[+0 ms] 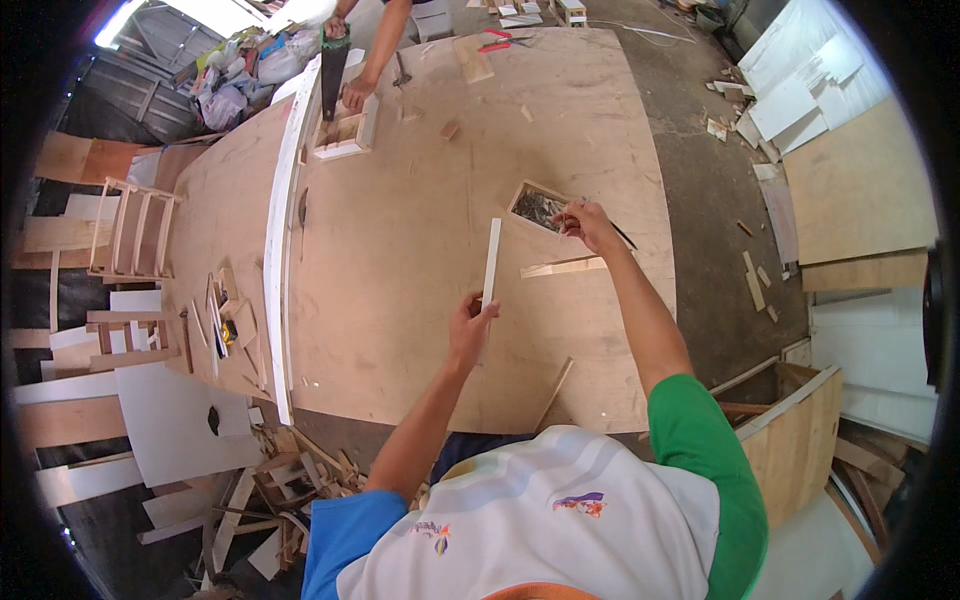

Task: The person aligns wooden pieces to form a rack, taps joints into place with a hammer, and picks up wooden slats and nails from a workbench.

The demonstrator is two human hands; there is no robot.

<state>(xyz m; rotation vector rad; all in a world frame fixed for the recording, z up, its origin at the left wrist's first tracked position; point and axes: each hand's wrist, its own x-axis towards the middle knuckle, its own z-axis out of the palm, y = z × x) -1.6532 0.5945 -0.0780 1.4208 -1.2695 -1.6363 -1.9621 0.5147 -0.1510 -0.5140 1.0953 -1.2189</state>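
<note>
My left hand (470, 325) is closed around the lower end of a pale wooden strip (492, 258), which points away from me above the table. Over the right edge of a small open wooden box (521, 190) is my right hand (588, 226), its fingers pinched together. What they hold, if anything, is too small to make out. Many thin grey pieces that look like nails (540, 208) fill the box. Just nearer than the box lies a wooden piece (562, 267). A thin dark stick-like thing (625, 238) shows beside my right wrist.
Across the table (390, 260), another person's hands hold a saw (333, 80) at a wooden frame (357, 143). A long white board (281, 250) runs along the left. Red-handled pliers (500, 40), a hammer (402, 72) and a tape measure (229, 331) lie about. Scrap wood (275, 510) covers the floor lower left.
</note>
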